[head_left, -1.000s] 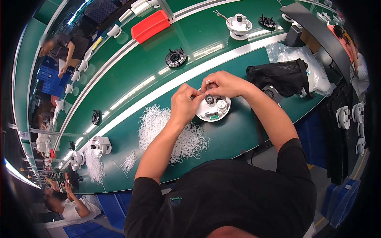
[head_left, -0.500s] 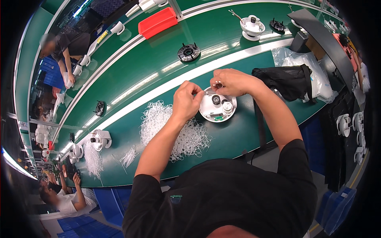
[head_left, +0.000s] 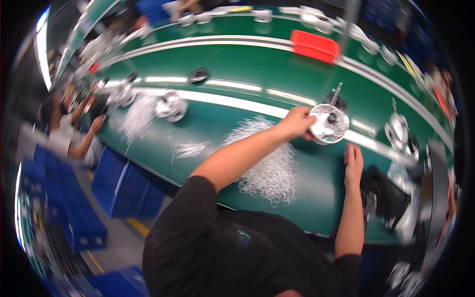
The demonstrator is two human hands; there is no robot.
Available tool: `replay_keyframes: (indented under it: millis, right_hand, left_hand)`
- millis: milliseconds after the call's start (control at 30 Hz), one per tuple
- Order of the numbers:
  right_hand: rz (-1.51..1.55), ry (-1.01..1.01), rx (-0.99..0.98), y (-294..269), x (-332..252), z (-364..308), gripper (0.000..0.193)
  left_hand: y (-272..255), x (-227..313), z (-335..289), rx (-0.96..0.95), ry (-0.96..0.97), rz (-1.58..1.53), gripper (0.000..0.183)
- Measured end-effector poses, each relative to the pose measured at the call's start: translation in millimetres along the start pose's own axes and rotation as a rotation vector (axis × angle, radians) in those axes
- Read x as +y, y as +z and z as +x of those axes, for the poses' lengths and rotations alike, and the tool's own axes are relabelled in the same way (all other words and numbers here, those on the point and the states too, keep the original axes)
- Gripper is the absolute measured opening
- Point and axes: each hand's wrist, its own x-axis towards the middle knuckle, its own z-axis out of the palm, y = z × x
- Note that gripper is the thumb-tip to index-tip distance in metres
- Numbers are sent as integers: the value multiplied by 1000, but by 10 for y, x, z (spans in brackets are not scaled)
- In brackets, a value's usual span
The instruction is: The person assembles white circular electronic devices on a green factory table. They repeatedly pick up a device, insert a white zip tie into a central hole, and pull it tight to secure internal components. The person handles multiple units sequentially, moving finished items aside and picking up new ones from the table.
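Head view, left hand [head_left: 296, 123] outstretched, fingers gripping round white part [head_left: 328, 123], right hand [head_left: 353, 165] flat, fingers together

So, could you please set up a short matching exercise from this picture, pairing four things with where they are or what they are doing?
Things:
1. left hand
2. right hand
3. red tray
4. heap of white loops

Places or states:
a. lies flat on the green table
b. sits on the far side of the table
c. grips the round white part at its rim
d. lies spread under the left forearm

Pairs: 1-c, 2-a, 3-b, 4-d
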Motion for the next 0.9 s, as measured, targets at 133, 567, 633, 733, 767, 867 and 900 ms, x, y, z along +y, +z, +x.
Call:
replay_keyframes:
  millis: [133,567,633,733,767,867,900]
  right_hand:
    - [-466,-391,-123,271,35,-108,21]
    - [-550,-408,-132,213,112,-114,12]
    - [-525,-396,-144,201,166,-87,12]
    - [-561,-384,-114,142,202,-83,13]
    - [-561,-383,-119,148,182,-63,13]
    - [-560,-338,-135,130,194,29,14]
    - [-560,-316,-142,169,161,77,14]
  left_hand:
    - [-406,-77,454,390,-67,-52,33]
    - [-1513,650,-1280,224,160,129,37]
    - [-2124,740,-1768,406,184,64,32]
    - [-3367,676,-2426,847,178,-121,32]
    - [-3821,573,-2682,992,255,-151,34]
    - [-5179,196,-3365,1356,321,-281,46]
    - [-5716,30,-3590,1432,319,-342,48]
